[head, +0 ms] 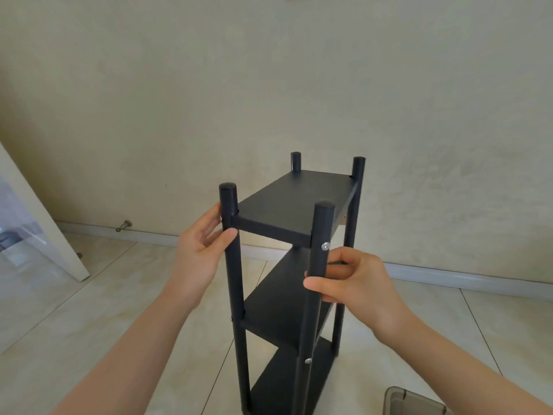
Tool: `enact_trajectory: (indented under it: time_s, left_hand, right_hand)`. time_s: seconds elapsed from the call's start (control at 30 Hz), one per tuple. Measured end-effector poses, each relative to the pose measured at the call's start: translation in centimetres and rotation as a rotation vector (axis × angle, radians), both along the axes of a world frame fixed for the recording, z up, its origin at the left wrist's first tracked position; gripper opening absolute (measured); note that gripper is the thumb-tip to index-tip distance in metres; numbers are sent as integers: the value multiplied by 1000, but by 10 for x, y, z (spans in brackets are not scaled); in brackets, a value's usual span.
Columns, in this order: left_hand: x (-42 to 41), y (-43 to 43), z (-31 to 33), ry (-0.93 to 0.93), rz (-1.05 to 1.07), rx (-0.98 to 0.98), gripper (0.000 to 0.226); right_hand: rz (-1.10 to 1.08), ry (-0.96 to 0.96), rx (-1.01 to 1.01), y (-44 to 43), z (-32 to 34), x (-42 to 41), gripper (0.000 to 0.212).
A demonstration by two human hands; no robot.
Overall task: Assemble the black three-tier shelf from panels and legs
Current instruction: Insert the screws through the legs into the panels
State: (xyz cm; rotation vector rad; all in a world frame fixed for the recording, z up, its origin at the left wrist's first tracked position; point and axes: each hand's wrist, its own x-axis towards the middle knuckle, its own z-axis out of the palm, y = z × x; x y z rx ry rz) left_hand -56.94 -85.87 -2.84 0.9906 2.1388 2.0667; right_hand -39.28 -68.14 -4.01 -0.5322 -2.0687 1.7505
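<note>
black three-tier shelf [278, 319] standing upright on the tiled floor [119, 295], near the wall, all four legs rising above the top panel [293, 199]. left hand [200, 247] curls loosely round the near-left leg [236, 280] just below the top panel, thumb in front, fingers behind. right hand [356, 283] grips the near-right leg [308, 319] between thumb and curled fingers, just below a silver screw [325, 245]. grey container [410, 404] at the lower right edge.
</note>
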Motion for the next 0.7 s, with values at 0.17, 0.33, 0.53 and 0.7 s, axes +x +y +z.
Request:
enact_trajectory:
  time_s: [0.17, 0.33, 0.53, 0.7]
  left_hand:
    - [-6, 0, -7, -52, 38, -14, 41]
    - [-13, -1, -14, -81, 84, -56, 27]
    - [-15, -8, -15, -73, 104, -71, 47]
    - [-23, -12, -23, -53, 99, -57, 47]
  right_hand:
    - [35, 8, -4, -16, -3, -3, 26]
    - [25, -1, -2, -23, -5, -7, 25]
    - [66, -28, 44, -31, -7, -12, 25]
    - [108, -45, 77, -38, -9, -16, 19]
